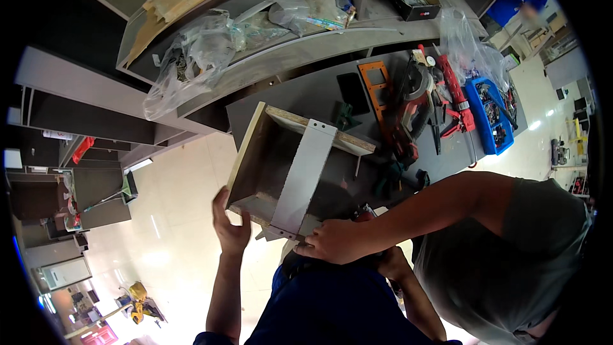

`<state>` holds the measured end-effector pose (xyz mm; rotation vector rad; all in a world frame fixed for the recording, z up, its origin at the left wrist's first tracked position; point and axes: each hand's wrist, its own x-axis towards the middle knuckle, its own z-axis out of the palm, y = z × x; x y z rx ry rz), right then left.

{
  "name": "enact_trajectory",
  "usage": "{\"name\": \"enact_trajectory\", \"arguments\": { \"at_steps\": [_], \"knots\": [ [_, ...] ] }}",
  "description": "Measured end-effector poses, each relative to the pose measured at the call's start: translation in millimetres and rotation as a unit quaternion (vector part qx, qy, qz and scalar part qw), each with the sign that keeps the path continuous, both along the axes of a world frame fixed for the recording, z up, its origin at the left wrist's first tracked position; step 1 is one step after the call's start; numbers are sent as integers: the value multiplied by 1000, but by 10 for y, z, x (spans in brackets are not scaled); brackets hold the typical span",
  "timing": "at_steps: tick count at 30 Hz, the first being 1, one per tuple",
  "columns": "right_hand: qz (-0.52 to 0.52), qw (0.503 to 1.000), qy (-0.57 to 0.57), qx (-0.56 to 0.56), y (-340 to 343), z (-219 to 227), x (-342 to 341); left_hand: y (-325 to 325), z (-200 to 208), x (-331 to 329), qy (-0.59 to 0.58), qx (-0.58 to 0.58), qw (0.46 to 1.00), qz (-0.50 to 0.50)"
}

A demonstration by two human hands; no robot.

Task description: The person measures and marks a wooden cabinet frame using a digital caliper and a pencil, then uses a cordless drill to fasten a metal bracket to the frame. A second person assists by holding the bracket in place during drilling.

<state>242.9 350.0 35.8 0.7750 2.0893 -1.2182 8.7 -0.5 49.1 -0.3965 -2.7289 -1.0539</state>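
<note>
An open box frame of board (258, 153), with raw chipboard edges, rests tilted on the table's near side. A flat white strip (303, 179) with small holes at its ends lies across it. My left hand (231, 229) grips the frame's near left corner, thumb on the inner side. My right hand (393, 263) is low in front of my body, its fingers hidden behind a co-worker's forearm. That co-worker's hand (333, 241) presses at the near end of the strip. A small red and dark tool (365, 214) shows just beyond that hand, partly covered.
On the dark table (255, 118) lie a red circular saw (408, 102), an orange plate (377, 92), a red caulking gun (454, 89) and a blue tool tray (490, 115). Shelves with plastic bags (204, 48) rise behind. The grey-shirted co-worker (504, 262) stands close on my right.
</note>
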Motion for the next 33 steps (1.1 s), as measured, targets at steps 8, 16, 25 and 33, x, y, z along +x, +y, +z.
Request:
{"name": "enact_trajectory", "arguments": {
  "at_steps": [8,16,25,33],
  "knots": [
    [-18,1000,-4,1,-126,-210,131,-789,-808,116,-209,165,960,85],
    [16,998,46,42,-314,-113,53,-652,-689,-41,-90,137,986,39],
    [-35,994,65,78,-468,-65,301,-503,-768,-314,-91,117,989,7],
    [-52,996,65,44,-541,25,358,-572,-689,-322,-31,149,988,30]
  ]
}}
